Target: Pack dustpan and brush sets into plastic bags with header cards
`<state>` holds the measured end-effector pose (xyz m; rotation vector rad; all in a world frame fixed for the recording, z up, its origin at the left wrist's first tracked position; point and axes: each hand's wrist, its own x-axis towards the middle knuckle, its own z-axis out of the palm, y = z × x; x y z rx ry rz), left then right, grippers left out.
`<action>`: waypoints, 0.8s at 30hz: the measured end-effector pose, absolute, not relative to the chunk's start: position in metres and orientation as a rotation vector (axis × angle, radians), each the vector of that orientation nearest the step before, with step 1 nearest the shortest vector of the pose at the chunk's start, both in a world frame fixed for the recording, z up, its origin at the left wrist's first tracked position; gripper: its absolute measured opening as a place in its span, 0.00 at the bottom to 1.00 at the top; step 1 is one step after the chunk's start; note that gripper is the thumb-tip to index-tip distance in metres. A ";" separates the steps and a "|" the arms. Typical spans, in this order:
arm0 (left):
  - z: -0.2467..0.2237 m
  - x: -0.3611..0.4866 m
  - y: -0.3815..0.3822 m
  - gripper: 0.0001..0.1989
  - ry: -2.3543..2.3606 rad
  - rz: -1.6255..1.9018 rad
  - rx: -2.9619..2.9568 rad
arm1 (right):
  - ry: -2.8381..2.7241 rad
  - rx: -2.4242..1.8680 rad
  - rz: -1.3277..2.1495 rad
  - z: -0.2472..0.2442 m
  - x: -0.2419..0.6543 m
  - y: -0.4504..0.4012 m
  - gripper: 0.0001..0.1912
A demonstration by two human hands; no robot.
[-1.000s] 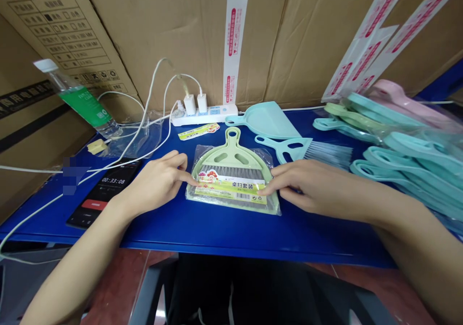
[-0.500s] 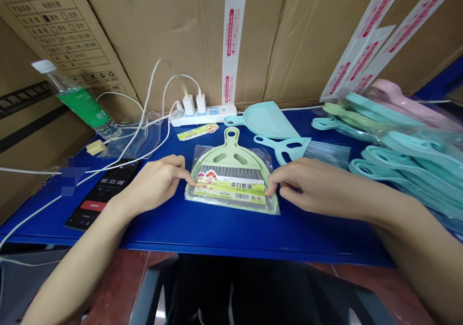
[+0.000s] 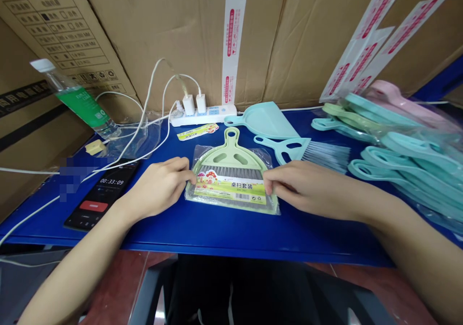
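Observation:
In front of me a green dustpan and brush set (image 3: pixel 231 157) lies flat in a clear plastic bag, handle pointing away. A printed card with red mushrooms (image 3: pixel 229 188) shows over the grey bristles. My left hand (image 3: pixel 167 184) is closed, its fingertips gripping the set's left edge. At the right edge my right hand (image 3: pixel 294 187) is likewise closed, thumb and fingers on the bag beside the card. Behind my right hand lie a loose blue brush (image 3: pixel 282 147) and a blue dustpan (image 3: pixel 269 121).
Several bagged blue sets (image 3: pixel 408 166) are piled on the right. A power strip (image 3: pixel 217 114) with white cables stands at the back by cardboard boxes (image 3: pixel 173 21). To the left are a phone (image 3: pixel 104 195), a bottle (image 3: pixel 81 104) and plastic wrap. A printed card (image 3: pixel 197 131) lies near the strip.
Fingers of both hands have curled in and closed on the set's side edges, where before the index fingers were stretched against it. The set stays in place.

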<state>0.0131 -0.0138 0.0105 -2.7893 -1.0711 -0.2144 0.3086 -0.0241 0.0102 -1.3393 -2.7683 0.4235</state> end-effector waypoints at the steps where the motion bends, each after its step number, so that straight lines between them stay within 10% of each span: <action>1: 0.010 0.014 -0.014 0.20 -1.037 -0.218 -2.775 | -2.769 -1.320 0.415 0.011 0.308 -0.024 0.15; 24: 0.006 0.019 -0.015 0.20 -0.800 -0.340 -2.681 | -2.711 -1.116 0.260 0.007 0.304 -0.023 0.18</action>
